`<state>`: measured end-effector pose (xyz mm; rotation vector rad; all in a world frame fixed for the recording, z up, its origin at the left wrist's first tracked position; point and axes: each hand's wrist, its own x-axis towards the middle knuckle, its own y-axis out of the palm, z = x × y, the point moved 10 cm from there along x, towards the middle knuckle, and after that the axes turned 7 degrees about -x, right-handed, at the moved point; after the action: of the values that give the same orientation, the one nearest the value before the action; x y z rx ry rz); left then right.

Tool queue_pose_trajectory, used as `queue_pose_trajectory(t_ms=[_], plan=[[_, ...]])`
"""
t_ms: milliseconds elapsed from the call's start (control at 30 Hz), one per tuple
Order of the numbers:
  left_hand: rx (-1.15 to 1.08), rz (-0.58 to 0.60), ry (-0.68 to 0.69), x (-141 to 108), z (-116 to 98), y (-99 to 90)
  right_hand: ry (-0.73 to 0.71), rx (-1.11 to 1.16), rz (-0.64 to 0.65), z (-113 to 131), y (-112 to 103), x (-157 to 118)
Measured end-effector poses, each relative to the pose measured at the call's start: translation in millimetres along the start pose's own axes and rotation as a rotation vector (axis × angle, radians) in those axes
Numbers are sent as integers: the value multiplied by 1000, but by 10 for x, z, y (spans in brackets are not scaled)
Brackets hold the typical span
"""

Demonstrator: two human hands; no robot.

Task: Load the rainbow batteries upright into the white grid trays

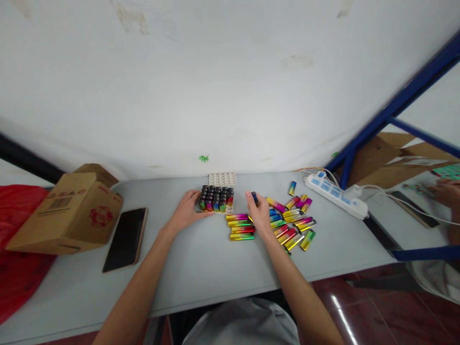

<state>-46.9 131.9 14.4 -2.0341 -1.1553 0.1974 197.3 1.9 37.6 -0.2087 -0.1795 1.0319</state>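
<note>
A white holed tray (230,209) holds upright colourful tubes (216,199) with black tops, packed in rows. My left hand (187,209) grips the tray's left side, thumb along the front edge and fingers bent behind. My right hand (259,211) is closed on a dark blue tube (255,198), held upright between thumb and fingers to the right of the tray. Just left of this hand, several shiny tubes (241,230) in gradient colours lie side by side. More loose tubes (293,215) are scattered to its right, some hidden under the hand and wrist.
Another white holed tray (223,178) lies against the wall. A power strip (336,195) with cables is at the right, before a blue metal frame (395,108). At left are a phone (125,239), a cardboard box (72,211) and a red bag (21,278). Another person's hand (447,194) shows far right.
</note>
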Motion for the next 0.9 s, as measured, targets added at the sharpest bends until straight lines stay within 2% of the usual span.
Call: queue_pose_trajectory(t_ms=[100, 233, 700, 900], plan=[[16, -4, -14, -2, 33, 6, -120, -182, -102, 94, -77, -40], [25, -7, -13, -2, 60, 16, -167, -246, -107, 116, -33, -86], [4, -19, -3, -9, 64, 3, -236, -427, -28, 190, 65, -130], [-8, -22, 8, -4, 49, 1, -268, -449, 104, 150, 190, -144]])
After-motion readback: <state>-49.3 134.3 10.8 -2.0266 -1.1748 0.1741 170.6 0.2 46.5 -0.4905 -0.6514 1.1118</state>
